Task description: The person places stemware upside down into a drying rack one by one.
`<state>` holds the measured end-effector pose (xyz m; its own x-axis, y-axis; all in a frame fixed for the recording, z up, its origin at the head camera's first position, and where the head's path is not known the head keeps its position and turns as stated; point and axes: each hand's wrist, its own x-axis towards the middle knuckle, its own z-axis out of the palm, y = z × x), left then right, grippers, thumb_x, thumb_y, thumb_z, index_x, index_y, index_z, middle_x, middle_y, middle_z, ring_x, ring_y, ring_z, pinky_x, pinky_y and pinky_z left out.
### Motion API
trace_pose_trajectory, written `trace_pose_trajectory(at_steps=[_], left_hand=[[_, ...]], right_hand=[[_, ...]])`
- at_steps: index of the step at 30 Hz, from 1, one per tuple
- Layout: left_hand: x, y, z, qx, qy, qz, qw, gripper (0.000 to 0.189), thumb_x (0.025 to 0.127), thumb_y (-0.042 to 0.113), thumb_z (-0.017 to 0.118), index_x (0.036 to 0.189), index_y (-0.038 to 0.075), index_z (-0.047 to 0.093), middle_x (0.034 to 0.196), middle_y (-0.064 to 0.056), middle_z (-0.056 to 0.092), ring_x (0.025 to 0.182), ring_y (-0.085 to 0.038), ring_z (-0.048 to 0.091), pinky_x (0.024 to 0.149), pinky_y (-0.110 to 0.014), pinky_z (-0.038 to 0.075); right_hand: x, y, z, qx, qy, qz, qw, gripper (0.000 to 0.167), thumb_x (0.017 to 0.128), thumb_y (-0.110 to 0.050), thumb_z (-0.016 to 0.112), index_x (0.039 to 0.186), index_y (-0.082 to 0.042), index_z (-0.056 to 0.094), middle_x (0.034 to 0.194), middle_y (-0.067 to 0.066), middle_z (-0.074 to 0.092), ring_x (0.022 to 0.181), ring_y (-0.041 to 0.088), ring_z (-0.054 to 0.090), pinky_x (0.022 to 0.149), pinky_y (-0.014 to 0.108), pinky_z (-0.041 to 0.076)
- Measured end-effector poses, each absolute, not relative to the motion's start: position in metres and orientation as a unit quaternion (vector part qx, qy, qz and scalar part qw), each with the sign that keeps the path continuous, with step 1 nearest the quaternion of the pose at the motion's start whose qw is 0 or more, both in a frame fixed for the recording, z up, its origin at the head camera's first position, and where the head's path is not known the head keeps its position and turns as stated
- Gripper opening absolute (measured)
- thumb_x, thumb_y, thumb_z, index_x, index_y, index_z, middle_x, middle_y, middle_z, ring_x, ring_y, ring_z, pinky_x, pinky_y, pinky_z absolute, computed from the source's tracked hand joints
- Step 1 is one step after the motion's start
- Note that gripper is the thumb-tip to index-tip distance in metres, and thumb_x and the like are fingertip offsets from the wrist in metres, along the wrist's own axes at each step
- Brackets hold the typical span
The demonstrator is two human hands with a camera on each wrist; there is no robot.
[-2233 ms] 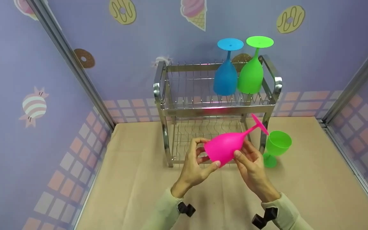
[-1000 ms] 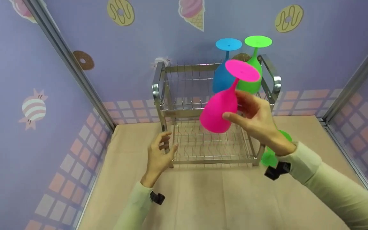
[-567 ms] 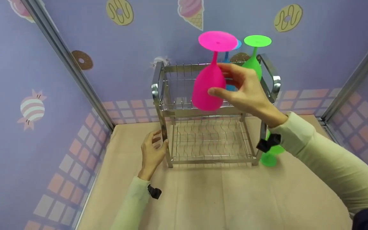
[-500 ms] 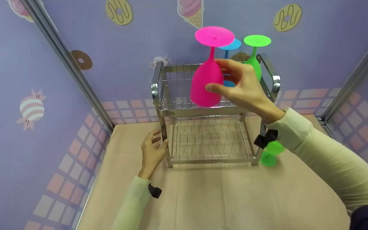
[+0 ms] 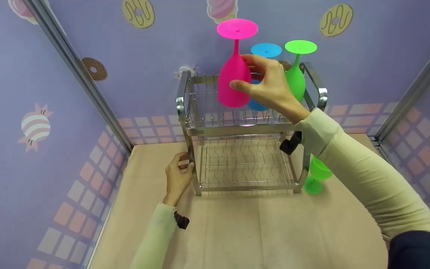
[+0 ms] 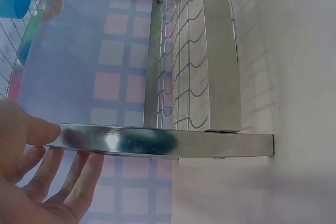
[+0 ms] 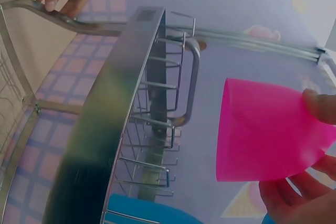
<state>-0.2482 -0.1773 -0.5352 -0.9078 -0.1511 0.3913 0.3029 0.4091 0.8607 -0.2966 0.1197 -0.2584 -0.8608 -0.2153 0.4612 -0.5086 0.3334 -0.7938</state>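
Observation:
My right hand (image 5: 271, 84) grips a pink wine glass (image 5: 233, 84) by its bowl, upside down with the foot on top. In the right wrist view the glass rim (image 7: 223, 129) is apart from the rack wires. My left hand (image 5: 177, 179) pinches the left post of the metal dish rack (image 6: 115, 139), thumb on one side and fingers on the other. On the upper tier, a blue wine glass (image 5: 266, 50) and a green wine glass (image 5: 296, 80) stand upside down, the blue one partly hidden behind my right hand.
A second green wine glass (image 5: 320, 170) stands upright on the beige tabletop (image 5: 233, 228), right of the rack, partly behind my right sleeve. The rack's lower wire tier (image 5: 245, 164) has a front bar. Patterned walls (image 5: 155, 93) enclose the table.
The pink glass was turned upside down and raised over the upper tier by my right hand. My left hand let go of the glass and moved left to the rack's post.

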Motion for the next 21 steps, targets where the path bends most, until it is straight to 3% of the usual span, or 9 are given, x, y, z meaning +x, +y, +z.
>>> trace_pose_trajectory(at_steps=[21], left_hand=[[-0.251,-0.177,-0.539,-0.015,-0.826,-0.525,0.202,0.032,0.094,-0.008,0.075,0.124,0.000,0.070,0.116,-0.022,0.075,0.096,-0.039,0.078,0.085,-0.047,0.068]], right_hand=[[-0.342,0.104,-0.297,0.197,-0.837,0.491,0.137,0.064,0.095,-0.016,0.079,0.152,-0.004,0.053,0.142,0.012,0.067,0.125,0.025,0.070,0.107,0.036,0.060]])
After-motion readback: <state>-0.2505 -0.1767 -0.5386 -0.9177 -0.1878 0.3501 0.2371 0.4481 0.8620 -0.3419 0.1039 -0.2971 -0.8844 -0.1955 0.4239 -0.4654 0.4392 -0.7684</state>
